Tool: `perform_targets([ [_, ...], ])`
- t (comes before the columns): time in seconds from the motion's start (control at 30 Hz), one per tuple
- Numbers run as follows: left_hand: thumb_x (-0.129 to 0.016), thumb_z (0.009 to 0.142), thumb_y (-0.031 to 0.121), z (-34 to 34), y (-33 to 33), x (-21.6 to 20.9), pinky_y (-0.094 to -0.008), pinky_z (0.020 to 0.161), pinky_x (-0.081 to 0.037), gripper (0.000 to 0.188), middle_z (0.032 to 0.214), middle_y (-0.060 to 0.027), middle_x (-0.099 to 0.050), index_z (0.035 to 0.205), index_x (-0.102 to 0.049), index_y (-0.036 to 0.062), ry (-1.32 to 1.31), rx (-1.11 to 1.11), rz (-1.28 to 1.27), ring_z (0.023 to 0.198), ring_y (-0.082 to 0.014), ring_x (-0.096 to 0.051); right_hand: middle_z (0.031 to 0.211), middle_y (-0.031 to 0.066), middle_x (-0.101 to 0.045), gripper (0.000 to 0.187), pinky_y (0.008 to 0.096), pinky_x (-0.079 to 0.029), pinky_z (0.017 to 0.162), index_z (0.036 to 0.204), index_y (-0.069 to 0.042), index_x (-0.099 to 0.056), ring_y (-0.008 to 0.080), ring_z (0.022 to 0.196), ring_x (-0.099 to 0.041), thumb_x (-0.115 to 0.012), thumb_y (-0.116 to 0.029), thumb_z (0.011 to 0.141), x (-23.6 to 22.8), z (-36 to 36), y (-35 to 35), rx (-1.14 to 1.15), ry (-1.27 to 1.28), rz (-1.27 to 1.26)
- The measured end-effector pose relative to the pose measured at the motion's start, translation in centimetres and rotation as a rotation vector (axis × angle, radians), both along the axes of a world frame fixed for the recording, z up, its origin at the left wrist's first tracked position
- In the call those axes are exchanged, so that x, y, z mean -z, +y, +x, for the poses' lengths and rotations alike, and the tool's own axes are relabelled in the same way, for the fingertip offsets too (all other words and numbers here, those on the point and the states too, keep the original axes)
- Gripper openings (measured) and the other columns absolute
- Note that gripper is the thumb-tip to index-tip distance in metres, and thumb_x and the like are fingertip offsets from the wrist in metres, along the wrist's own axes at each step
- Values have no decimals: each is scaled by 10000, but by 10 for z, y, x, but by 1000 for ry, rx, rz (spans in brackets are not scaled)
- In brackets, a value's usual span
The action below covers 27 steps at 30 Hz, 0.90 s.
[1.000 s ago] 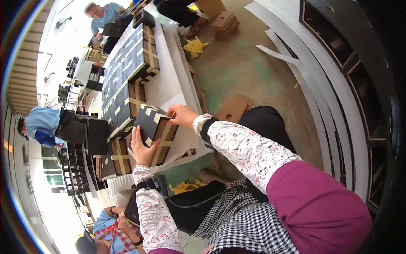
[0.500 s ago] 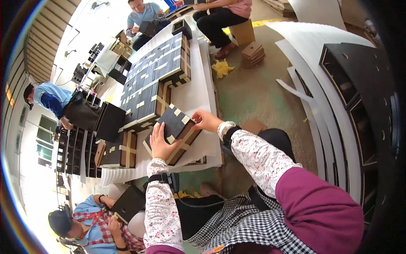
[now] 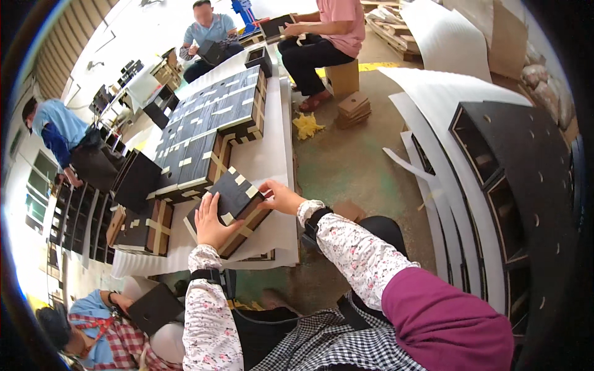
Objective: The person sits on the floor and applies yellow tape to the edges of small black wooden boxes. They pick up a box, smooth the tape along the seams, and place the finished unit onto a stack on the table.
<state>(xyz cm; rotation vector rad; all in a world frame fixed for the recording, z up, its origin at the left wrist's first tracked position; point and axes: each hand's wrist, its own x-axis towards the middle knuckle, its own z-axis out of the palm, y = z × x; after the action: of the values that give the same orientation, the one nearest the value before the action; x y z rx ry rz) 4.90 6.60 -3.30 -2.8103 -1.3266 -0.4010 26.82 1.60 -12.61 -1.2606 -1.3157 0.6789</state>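
A black box with brown sides and strips of cream tape lies tilted on the white foam sheet before me. Across its left end rests my left hand, fingers spread and thumb stretched toward the near edge. My right hand pinches at the box's right corner, beside a piece of tape; what sits between its fingertips is too small to make out. Just beyond, taped black boxes stand packed together in rows. Another taped box is on the left.
Black open-fronted units with white foam sheets stand at right. Brown panels and yellow scraps lie on the floor. Co-workers sit at the far end; one stands at left. At lower left, another person holds a black panel.
My view has shifted, so most of the scene sits further left. Both hands keep their places on the box. The lower-left person's hand with a yellowish scrap is no longer visible.
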Motion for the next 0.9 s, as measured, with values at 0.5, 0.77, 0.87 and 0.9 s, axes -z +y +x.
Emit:
perform_targets([
  [0.5,-737,587,550,-10,-4,-9,-442,1112,-136,981,1440,-103,-308,1379,-337,132,-34,-81,-46,1358,-255,-229,1028,140,-634,373,332,-463,834,1109,-20,-597,247,962,-596,-672,-209,797,-14,-20,-10,19,-75,-177],
  [0.77,-709,591,601,-14,-2,-10,-446,1114,-134,999,1432,-109,-314,1384,-336,122,-32,-107,-54,1360,-263,-221,1126,167,-580,459,333,-459,867,1186,-4,-538,261,1036,-567,-672,-218,803,12,-24,3,63,-47,-53],
  [0.87,-706,599,591,-2,-3,-8,-442,1117,-125,994,1435,-115,-310,1391,-330,123,-69,-63,-71,1369,-262,-205,994,152,-643,383,342,-477,822,1085,2,-603,262,929,-615,-691,-219,785,25,2,5,108,-145,-24],
  [0.9,-705,601,590,-9,-2,-6,-445,1117,-124,992,1437,-115,-305,1392,-327,123,-59,-76,-70,1369,-261,-204,972,150,-648,370,338,-480,806,1063,5,-612,252,915,-619,-695,-220,782,22,-5,6,84,-155,-24],
])
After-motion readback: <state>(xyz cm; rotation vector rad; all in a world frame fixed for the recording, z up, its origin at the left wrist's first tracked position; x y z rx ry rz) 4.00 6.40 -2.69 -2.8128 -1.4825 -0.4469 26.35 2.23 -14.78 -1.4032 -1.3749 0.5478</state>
